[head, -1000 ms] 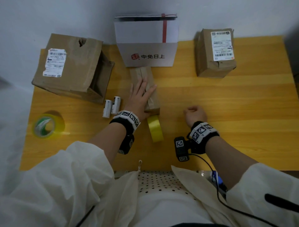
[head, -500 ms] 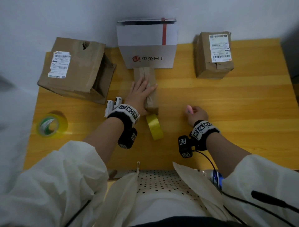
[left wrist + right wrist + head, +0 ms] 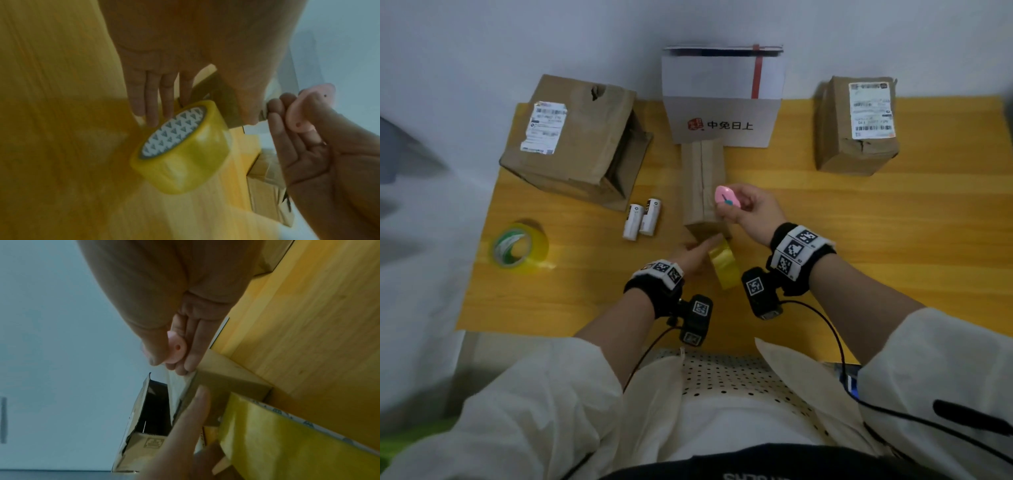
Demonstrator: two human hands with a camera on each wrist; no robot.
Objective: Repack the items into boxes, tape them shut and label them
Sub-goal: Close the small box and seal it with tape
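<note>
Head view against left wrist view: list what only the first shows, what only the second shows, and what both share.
Only the head view: the green-cored tape roll, two white cylinders, the white printed box and both labelled cardboard boxes.

Only the left wrist view: the patterned core of the yellow tape roll.

Both: that tape roll, the left hand reaching it with straight fingers, and the right hand holding the pink cutter.
</note>
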